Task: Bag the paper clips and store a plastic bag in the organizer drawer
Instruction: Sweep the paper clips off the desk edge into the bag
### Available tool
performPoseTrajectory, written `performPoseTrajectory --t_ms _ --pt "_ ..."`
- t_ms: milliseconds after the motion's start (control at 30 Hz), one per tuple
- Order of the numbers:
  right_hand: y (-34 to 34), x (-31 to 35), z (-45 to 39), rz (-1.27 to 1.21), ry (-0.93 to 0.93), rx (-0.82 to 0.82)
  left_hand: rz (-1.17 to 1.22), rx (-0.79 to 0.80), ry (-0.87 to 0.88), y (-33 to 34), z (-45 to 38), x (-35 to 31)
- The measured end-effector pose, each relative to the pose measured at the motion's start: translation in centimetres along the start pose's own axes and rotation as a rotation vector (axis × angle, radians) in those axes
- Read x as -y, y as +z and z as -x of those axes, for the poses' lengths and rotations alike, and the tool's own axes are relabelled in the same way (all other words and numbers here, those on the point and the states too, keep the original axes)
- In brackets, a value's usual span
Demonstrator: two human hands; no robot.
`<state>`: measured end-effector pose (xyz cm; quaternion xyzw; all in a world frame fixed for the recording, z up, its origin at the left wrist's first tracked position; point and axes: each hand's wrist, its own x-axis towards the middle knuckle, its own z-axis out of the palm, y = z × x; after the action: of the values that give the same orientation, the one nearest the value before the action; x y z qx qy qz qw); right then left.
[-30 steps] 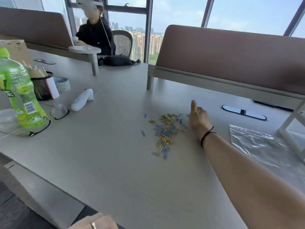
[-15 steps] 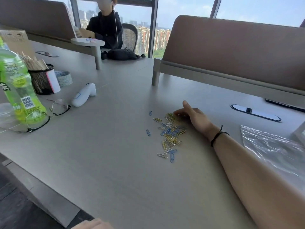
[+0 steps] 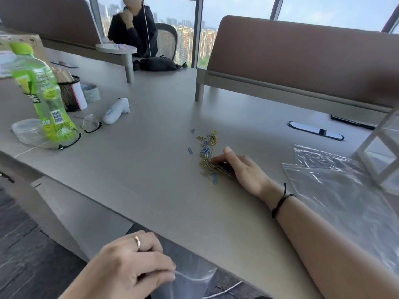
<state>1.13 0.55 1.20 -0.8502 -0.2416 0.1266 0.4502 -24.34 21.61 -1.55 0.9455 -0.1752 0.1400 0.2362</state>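
While the right hand (image 3: 244,167) cups loosely over the paper clips (image 3: 208,157) mid-table, fingers curled and raking — the left hand (image 3: 127,264) pinches a plastic bag (image 3: 190,281) at 6 o'clock, below the table edge. Best: sweep clips toward 6 o'clock, bag mouth held open.

- The paper clips (image 3: 208,155) are blue and yellow.
- The table (image 3: 151,190) is plain grey-beige.
- The bottle (image 3: 40,93) is bright green.
- The glasses (image 3: 79,132) have a black frame.
- The wrist cord (image 3: 280,201) is black.
- The divider panel (image 3: 302,57) is brown.
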Motion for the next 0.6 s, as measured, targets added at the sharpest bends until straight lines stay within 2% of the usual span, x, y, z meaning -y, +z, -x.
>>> performPoseTrajectory --t_ms 67,367,600 --pt "1.0 0.5 1.5 -0.013 0.007 0.011 0.099 0.014 -0.073 -0.1 -0.4 -0.6" --pt "1.8 4.0 4.4 -0.141 0.152 0.108 0.089 -0.005 -0.085 0.3 -0.1 -1.1" --pt "4.4 5.1 6.2 -0.251 0.117 0.063 0.081 -0.004 -0.107 0.5 0.0 -1.4"
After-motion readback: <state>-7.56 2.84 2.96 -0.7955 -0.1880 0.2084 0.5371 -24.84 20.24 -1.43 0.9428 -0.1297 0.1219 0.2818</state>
